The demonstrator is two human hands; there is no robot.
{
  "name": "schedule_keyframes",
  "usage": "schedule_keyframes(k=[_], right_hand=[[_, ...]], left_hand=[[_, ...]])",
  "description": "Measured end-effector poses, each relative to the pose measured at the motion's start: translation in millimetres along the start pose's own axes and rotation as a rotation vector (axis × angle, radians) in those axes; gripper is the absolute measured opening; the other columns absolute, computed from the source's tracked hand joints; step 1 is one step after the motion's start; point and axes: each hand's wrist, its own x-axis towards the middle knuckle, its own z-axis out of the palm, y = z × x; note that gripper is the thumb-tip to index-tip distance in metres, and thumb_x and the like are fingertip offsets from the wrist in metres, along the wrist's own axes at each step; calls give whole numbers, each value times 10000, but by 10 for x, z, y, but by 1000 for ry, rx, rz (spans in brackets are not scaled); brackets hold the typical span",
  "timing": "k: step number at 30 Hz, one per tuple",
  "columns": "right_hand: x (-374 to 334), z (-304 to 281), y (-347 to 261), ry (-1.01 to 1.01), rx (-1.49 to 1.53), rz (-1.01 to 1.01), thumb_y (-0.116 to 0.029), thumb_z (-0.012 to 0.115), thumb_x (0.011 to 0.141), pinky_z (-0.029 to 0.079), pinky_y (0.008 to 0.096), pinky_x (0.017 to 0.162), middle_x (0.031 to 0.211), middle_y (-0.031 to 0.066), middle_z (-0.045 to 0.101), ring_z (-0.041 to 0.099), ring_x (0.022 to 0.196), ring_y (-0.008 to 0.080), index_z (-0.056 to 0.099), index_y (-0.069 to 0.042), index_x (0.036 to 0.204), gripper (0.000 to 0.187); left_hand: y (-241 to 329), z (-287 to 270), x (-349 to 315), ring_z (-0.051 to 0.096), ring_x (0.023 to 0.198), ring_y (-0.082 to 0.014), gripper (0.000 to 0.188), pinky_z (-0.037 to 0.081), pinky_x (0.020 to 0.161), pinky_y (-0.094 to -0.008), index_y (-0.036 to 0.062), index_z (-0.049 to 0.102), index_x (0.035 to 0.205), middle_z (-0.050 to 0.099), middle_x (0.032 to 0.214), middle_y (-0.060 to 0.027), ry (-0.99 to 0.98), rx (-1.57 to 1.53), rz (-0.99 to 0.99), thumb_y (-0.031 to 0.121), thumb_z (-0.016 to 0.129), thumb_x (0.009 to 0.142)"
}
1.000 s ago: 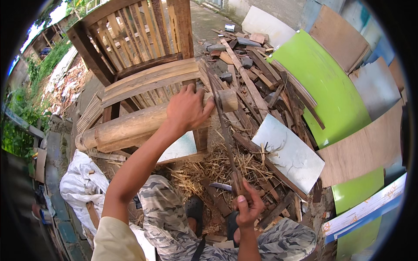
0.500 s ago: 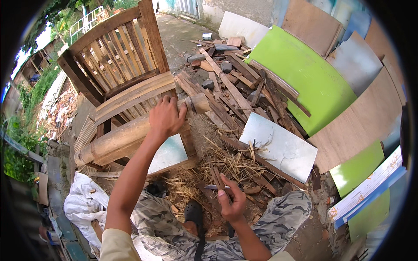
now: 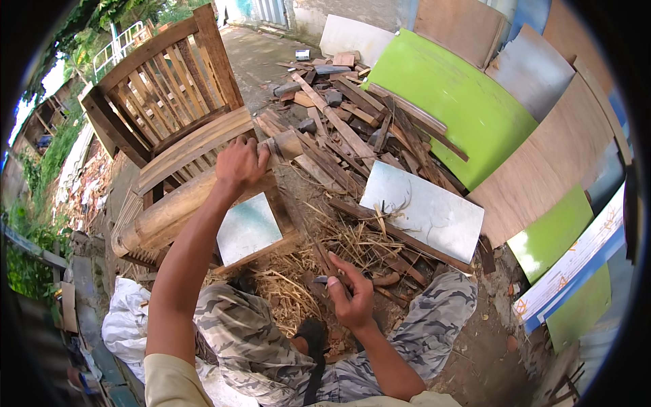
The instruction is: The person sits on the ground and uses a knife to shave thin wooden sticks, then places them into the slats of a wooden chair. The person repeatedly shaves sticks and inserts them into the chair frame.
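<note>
A thick bamboo pole (image 3: 178, 197) lies slanting across the front of a slatted wooden chair (image 3: 180, 129). My left hand (image 3: 239, 161) rests over the pole near its right end, the fingers curled on its top. Lower down, between my knees, my right hand (image 3: 352, 298) is closed on a thin brown wooden strip (image 3: 321, 256). A small shiny, blade-like piece (image 3: 321, 279) juts out beside the fingers; I cannot make out whether it belongs to the strip. Bamboo shavings (image 3: 288, 288) cover the ground below both hands.
Scrap wood and stones (image 3: 352, 112) are heaped ahead. A pale board (image 3: 424, 216) lies at its near side. Green (image 3: 454, 102) and brown panels (image 3: 549, 159) lean at the right. A white sack (image 3: 125, 329) sits by my left leg.
The view has shifted slightly, so the surroundings sit a little further left. My left hand stays on the bamboo pole, and my right hand keeps its hold on the strip.
</note>
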Motion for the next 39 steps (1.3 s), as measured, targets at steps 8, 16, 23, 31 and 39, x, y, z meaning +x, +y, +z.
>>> schedule_keyframes(k=[8, 16, 23, 31, 39], right_hand=[[768, 429, 60, -3, 36, -14, -133, 603, 925, 492, 244, 608, 928, 144, 725, 634, 684, 91, 589, 27, 1299, 407], [516, 226, 13, -49, -22, 66, -131, 602, 925, 440, 222, 551, 893, 108, 709, 566, 633, 52, 592, 18, 1305, 408], [492, 340, 124, -4, 148, 105, -114, 598, 925, 359, 215, 501, 861, 42, 680, 472, 586, 31, 589, 35, 1294, 398], [721, 213, 91, -49, 178, 145, -99, 582, 934, 326, 221, 483, 743, -10, 598, 423, 550, 23, 598, 16, 1299, 384], [159, 128, 33, -50, 35, 88, -66, 556, 945, 340, 211, 472, 765, -3, 589, 445, 548, 17, 573, 30, 1312, 380]], left_hand=[[32, 36, 53, 627, 1010, -380, 498, 520, 855, -482, -10, 624, 1015, 623, 1051, -246, -33, -8, -16, 415, 370, 973], [5, 38, 8, 627, 1011, -394, 477, 519, 849, -491, -9, 620, 1014, 630, 1025, -253, 19, -49, 6, 410, 396, 975], [-32, 80, 61, 636, 967, -407, 431, 518, 818, -490, 31, 634, 1032, 636, 1025, -225, 32, -31, -25, 395, 415, 957], [28, 33, 70, 637, 1034, -402, 587, 525, 879, -492, 1, 634, 1148, 627, 1102, -255, -58, -62, -75, 488, 363, 965], [-44, 30, -17, 628, 1025, -425, 489, 520, 857, -509, 28, 613, 1137, 621, 1112, -253, 14, -49, -93, 431, 389, 972]])
